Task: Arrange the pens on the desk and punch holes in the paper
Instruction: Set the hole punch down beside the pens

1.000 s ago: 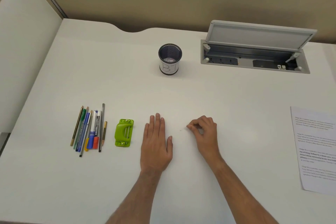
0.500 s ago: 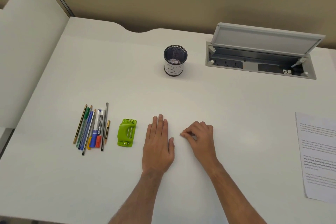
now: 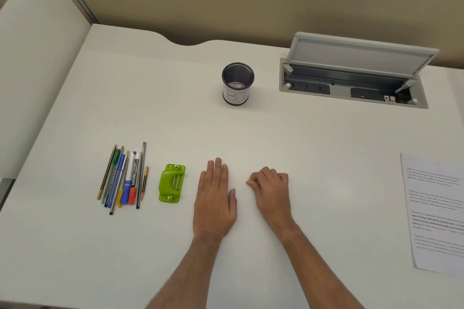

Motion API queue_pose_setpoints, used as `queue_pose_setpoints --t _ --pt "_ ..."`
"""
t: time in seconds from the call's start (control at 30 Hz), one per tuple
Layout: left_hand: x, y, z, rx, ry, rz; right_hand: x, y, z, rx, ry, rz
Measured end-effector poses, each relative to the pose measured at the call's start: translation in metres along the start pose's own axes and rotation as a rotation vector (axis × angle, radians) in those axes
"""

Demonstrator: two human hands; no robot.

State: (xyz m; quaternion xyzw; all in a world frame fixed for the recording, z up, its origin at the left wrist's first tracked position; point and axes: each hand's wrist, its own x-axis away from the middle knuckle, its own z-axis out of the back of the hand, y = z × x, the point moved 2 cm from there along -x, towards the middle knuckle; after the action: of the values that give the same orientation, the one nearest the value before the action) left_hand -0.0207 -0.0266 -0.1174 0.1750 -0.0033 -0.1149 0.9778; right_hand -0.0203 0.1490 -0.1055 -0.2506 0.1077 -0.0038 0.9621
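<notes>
Several pens and pencils (image 3: 124,178) lie side by side at the left of the white desk (image 3: 175,113). Just right of them sits a small green hole punch (image 3: 172,182). A printed sheet of paper (image 3: 437,211) lies at the right edge. A black mesh pen cup (image 3: 237,83) with a white label stands at the back centre, apparently empty. My left hand (image 3: 215,198) rests flat on the desk, fingers together, a little right of the punch. My right hand (image 3: 272,188) rests beside it with fingers curled in, holding nothing I can see.
An open cable box (image 3: 351,83) with a raised grey lid is set into the desk at the back right. A beige partition runs behind the desk, and a cream panel stands along its left side.
My right hand has curled its fingers tighter and slid slightly towards the left hand. The left hand stays flat in place. The view has shifted a little.
</notes>
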Motion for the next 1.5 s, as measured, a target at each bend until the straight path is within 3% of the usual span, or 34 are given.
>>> queue_pose_setpoints --t 0.13,0.27,0.47,0.6,1.07,1.27,1.43,1.5 --pt "0.001 0.0 0.0 -0.006 -0.003 0.004 0.0 0.014 0.012 -0.372 0.026 -0.315" --pt "0.001 0.0 -0.001 -0.015 -0.004 0.004 -0.002 0.019 0.026 -0.549 0.035 -0.387" --pt "0.001 -0.001 -0.001 -0.01 0.005 0.005 -0.007 0.014 0.023 -0.374 -0.094 -0.251" --pt "0.001 -0.001 -0.002 -0.003 0.011 0.0 -0.001 0.01 0.019 -0.323 -0.074 -0.237" --pt "0.0 0.001 0.0 0.002 0.01 0.001 -0.001 0.021 0.023 -0.477 -0.061 -0.204" --pt "0.001 0.0 -0.001 0.0 0.019 -0.002 0.016 0.026 0.02 -0.177 -0.041 -0.248" --pt "0.0 -0.001 -0.004 -0.001 0.02 -0.002 -0.008 0.05 0.021 -0.097 -0.07 -0.33" --pt "0.0 -0.001 -0.004 -0.004 0.018 -0.003 -0.028 0.055 0.02 -0.061 -0.111 -0.284"
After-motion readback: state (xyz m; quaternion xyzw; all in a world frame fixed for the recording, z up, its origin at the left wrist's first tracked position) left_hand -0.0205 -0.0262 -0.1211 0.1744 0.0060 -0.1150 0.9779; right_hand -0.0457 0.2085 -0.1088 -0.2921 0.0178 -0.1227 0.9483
